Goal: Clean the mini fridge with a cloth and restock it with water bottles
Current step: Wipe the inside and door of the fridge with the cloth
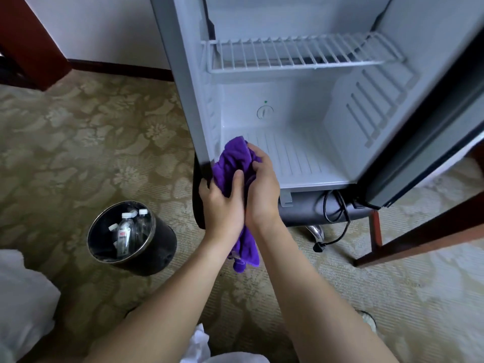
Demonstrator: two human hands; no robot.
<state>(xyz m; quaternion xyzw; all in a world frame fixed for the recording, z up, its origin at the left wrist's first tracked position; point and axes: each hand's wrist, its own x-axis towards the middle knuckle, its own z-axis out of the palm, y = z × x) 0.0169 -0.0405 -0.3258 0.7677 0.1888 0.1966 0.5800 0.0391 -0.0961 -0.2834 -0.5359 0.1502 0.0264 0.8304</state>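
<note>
The mini fridge [301, 163] stands open with a white interior, a wire shelf [301, 52] high up and nothing on its ribbed floor. In front of its lower left corner, both hands hold a bunched purple cloth [235, 158]. My left hand [222, 205] grips the cloth from the left and my right hand [262, 184] grips it from the right; a tail of the cloth hangs below the wrists. Several water bottles [128, 231] stand in a black bucket [157, 247] on the carpet to the left.
The fridge door [429, 142] is swung open at the right, beside a dark wooden furniture frame [419, 244]. A black power cord [337, 218] trails under the fridge. White plastic bags [23, 297] lie at the lower left. The floor is patterned carpet.
</note>
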